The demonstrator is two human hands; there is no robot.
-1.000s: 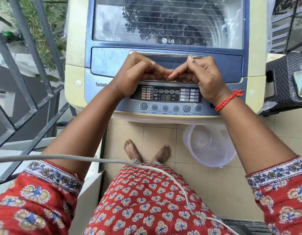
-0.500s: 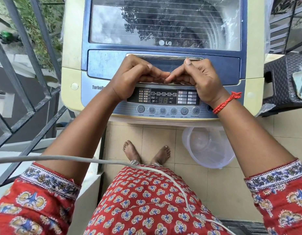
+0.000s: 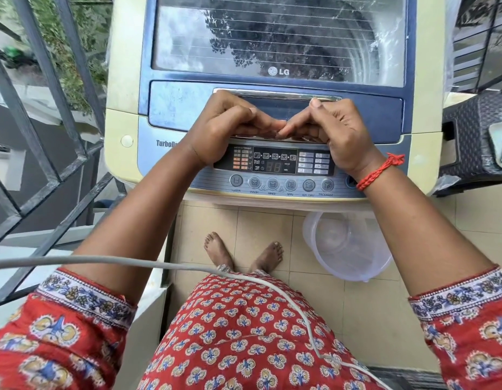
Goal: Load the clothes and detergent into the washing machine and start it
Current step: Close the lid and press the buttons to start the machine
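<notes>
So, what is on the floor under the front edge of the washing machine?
A clear plastic tub stands there, its far rim hidden under the washing machine. It looks empty.

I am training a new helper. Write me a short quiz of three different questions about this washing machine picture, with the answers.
1. True or false: the lid of the washing machine is closed.
2. Where do the fingers of the left hand and the right hand curl? A) on the program button, B) at the lid's front edge, below the silver handle, C) in the plastic tub.
3. Fill in: the clear plastic tub stands on the ____, under the machine's front edge.

Key: 1 true; 2 B; 3 floor.
</notes>
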